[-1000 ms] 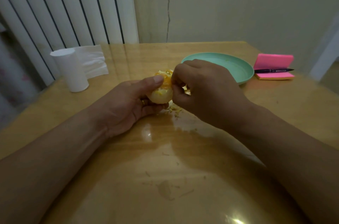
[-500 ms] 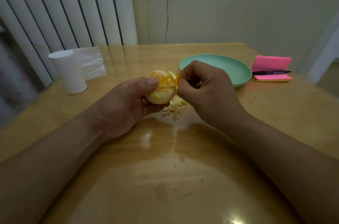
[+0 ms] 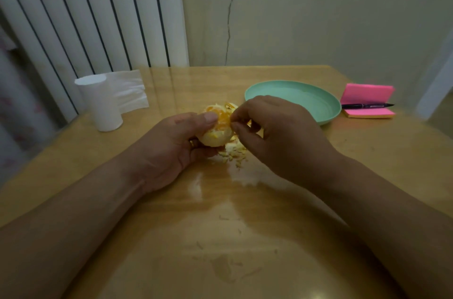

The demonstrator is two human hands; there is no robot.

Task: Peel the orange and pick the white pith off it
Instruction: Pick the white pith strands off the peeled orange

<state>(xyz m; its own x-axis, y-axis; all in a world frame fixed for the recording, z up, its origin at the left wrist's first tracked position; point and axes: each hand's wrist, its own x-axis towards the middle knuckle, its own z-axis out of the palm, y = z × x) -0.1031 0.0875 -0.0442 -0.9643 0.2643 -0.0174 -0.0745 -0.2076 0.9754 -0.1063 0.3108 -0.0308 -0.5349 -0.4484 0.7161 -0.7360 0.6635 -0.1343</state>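
Wooden table in a dim room, set against a cracked wall. Your left hand cups the orange just above the tabletop, with the thumb curled over its top. Your right hand meets the fruit's right side, thumb and forefinger pinched together on a bit of pith. Pale patches cover the lower fruit, so pith-picking looks partly done. Next, you likely need to pull that bit free, drop it on the scraps just beneath, then turn the fruit.
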